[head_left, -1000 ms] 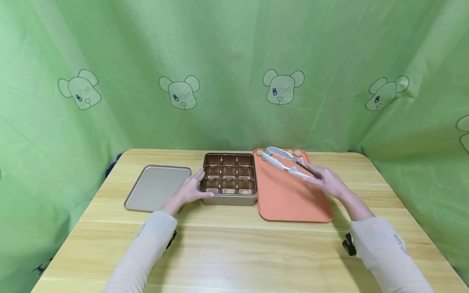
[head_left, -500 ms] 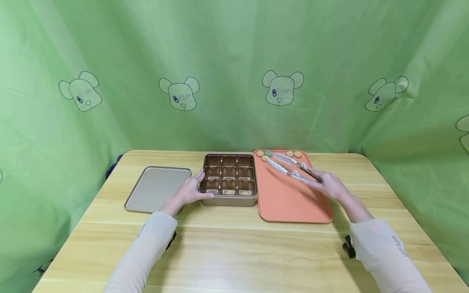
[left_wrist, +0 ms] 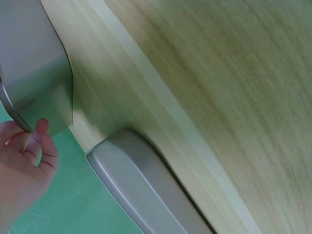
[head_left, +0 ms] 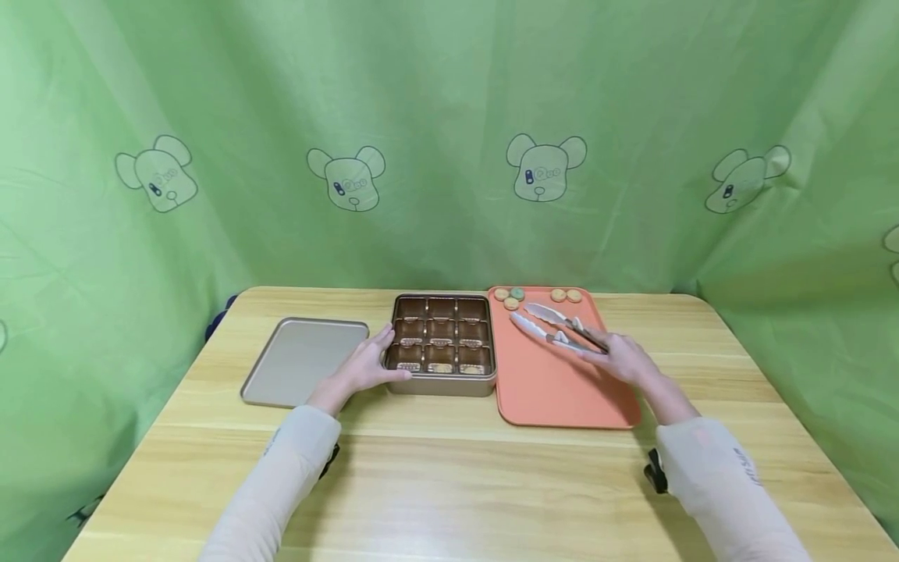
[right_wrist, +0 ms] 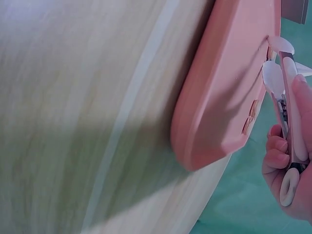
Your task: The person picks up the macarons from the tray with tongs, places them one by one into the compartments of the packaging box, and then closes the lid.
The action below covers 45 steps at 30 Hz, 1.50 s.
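"Green curtain (head_left: pixel 449 94), printed with big-eared animal heads, hangs along the far side of a wooden tabletop (head_left: pixel 435 476). What sits on that?"

"Left to right: a shallow grey tray (head_left: pixel 302 363), a brown tin (head_left: pixel 441 385) with nine compartments, and a coral tray (head_left: pixel 562 390) just beside the tin."

"And the person's left grip (head_left: pixel 360 365)?"

"At the near left corner of the tin, thumb and fingers spread apart: thumb along the near side, fingers against the left edge."

"The right grip (head_left: pixel 621 359)?"

"Clamped on a pair of tongs (head_left: pixel 558 339), above the coral tray. The two arms stand apart and point to the far left."

"Touching the tray?"

"I can't tell. The tips are just on the near side of some biscuits (head_left: pixel 511 304)."

"How many?"

"Five, all at the far edge of the coral tray. One green biscuit (head_left: pixel 517 293) and two tan ones cluster at the far left corner; a tan pair (head_left: pixel 559 295) sits side by side farther right."

"Anything in the tin?"

"Something pale in the near middle and near right compartments, too small to make out."
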### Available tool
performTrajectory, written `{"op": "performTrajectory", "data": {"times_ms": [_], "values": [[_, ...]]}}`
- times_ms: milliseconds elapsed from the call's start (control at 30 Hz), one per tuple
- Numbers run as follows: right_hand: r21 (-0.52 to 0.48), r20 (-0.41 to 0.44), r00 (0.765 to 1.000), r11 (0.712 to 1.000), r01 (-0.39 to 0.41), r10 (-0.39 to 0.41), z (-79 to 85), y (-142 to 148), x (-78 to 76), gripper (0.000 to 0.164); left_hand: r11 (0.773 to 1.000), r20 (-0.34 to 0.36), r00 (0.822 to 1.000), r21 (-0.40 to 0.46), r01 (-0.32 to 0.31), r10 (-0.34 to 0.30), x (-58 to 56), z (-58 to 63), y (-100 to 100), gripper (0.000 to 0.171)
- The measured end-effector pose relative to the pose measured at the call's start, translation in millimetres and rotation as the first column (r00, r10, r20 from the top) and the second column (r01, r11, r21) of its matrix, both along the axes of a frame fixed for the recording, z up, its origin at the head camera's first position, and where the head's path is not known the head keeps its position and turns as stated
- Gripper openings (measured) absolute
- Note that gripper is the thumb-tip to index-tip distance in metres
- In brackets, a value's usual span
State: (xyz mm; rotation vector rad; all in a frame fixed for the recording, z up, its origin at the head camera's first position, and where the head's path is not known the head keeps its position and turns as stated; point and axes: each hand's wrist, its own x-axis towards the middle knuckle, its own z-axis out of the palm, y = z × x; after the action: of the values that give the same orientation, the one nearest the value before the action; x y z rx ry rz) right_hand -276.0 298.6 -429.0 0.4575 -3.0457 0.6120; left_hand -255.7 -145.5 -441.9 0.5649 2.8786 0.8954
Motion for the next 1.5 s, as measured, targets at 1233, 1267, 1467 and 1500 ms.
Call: {"op": "performTrajectory", "data": {"times_ms": [1233,1267,1467,1500], "values": [[0.03,0.025,1.0,1.0,0.01,-0.011,-1.0,-17,-10.9,0.066,1.0,0.006,1.0,-0.009,0.002,-0.002,-1.8,-3.9,0,0.096],[0.028,0.018,1.0,1.0,0.0,0.0,-1.5,-16,-10.2,0.065,1.0,0.006,1.0,-0.011,0.002,-0.002,-2.1,-4.0,-1,0.096],[0.018,-0.003,0.999,0.999,-0.034,0.034,-5.7,-9,-7.0,0.063,1.0,0.002,1.0,0.001,0.003,-0.003,-2.0,-3.1,-1,0.096],[0.018,0.0,0.999,0.999,-0.032,0.032,-6.5,-8,-6.3,0.064,1.0,0.003,1.0,0.003,0.002,-0.002,-1.4,-3.2,-1,0.096]]}}
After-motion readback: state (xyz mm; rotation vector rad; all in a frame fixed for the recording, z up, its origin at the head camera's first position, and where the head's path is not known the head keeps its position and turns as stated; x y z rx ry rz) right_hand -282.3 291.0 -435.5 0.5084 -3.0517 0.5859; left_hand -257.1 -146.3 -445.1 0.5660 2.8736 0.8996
